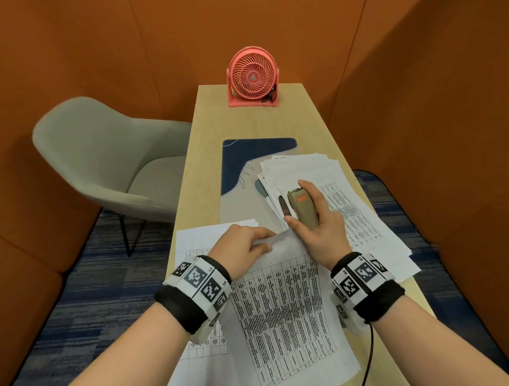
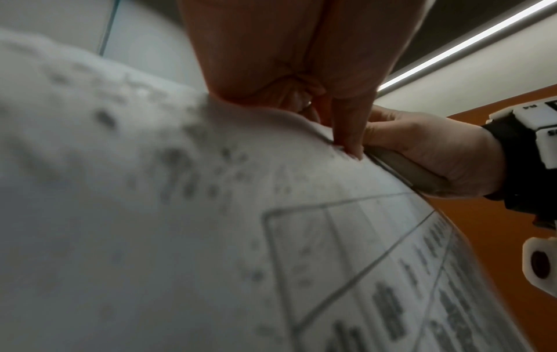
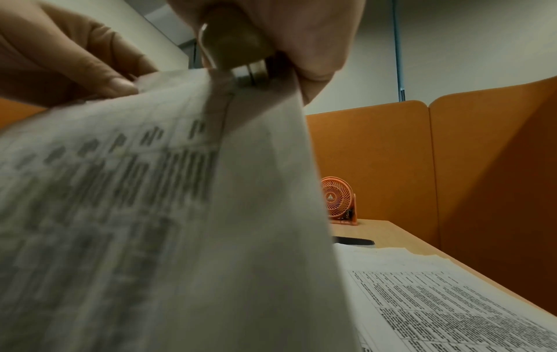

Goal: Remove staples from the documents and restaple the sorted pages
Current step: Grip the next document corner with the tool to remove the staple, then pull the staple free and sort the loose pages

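A printed document [image 1: 283,313] with dense tables lies lifted in front of me. My left hand [image 1: 243,242] pinches its top corner between thumb and fingers [image 2: 346,133]. My right hand [image 1: 315,219] grips a beige stapler [image 1: 303,210] with an orange label, held upright at that same corner. In the right wrist view the stapler [image 3: 235,47] has its metal mouth closed over the paper's edge [image 3: 229,100]. Another sheet [image 1: 197,244] lies under my left wrist.
A loose pile of printed pages [image 1: 348,195] spreads over the right of the narrow wooden table [image 1: 245,124]. A blue and grey desk mat [image 1: 241,176] lies behind the hands. A pink fan [image 1: 253,77] stands at the far end. A grey chair [image 1: 102,157] sits on the left.
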